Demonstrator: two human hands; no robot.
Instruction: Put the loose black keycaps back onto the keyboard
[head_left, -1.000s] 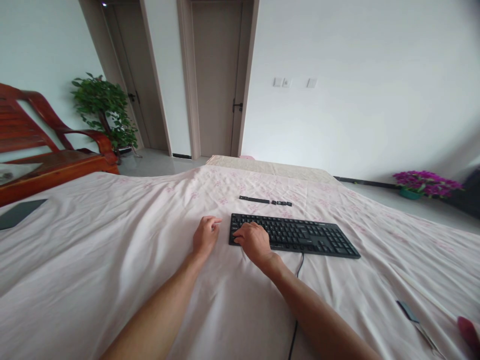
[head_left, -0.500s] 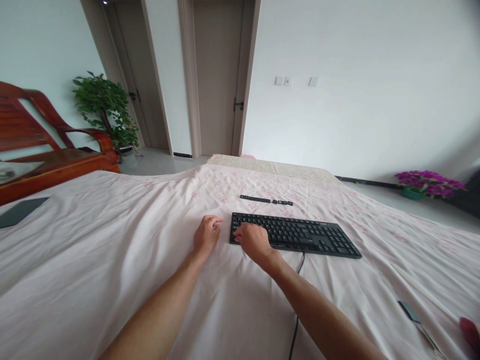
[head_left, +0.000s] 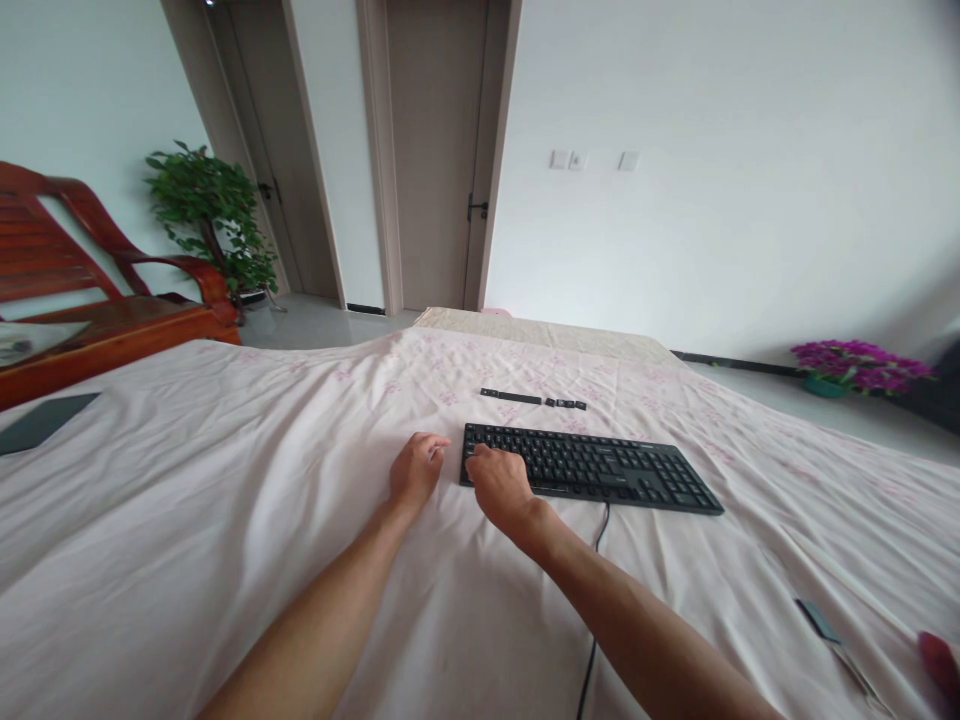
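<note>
A black keyboard (head_left: 600,466) lies flat on a pale, creased cloth (head_left: 420,630) with pink flower prints, its long side running left to right; take it as the centre of the clock. The right hand (head_left: 500,480) reaches over its nine o'clock end, palm down, fingers bent and drawn close together onto the keys; whether they grip a key cannot be told. Just off that same end, at nine o'clock, the left hand (head_left: 417,467) rests near the cloth, loosely curled, with a narrow space between thumb and fingers; it is apart from the keyboard, and whether it holds something small cannot be told. At eleven o'clock, just beyond the far edge, loose black keys (head_left: 520,398) lie in a line, one long bar with small keys at either end. A dark cable (head_left: 603,525) leaves the near edge at six o'clock. A small dark-handled tool (head_left: 819,620) lies at four o'clock, and a dark flat object (head_left: 46,423) well away at nine. Beyond the cloth are a reddish wooden seat (head_left: 112,345) and a leafy plant (head_left: 206,205) at ten, and purple flowers (head_left: 862,362) at two.
</note>
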